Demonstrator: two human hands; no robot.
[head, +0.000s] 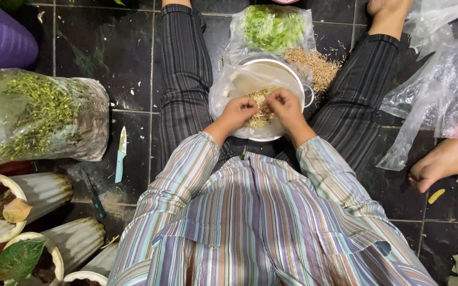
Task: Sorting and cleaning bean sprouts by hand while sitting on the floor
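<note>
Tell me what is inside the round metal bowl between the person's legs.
The round metal bowl holds pale bean sprouts; the left hand and right hand cover part of them.

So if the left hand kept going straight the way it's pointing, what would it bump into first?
The left hand points up and a little right, into the pile of pale sprouts in the metal bowl. It already seems to touch them. Beyond lies the bowl's far rim, then the bag of green pieces; depth is hard to judge.

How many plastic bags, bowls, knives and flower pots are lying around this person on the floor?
Plastic bags holding greens: 2
Loose clear bags at right: at least 1
Metal bowl: 1
Knife: 1
White ribbed pots: 4
Total: 9
</note>
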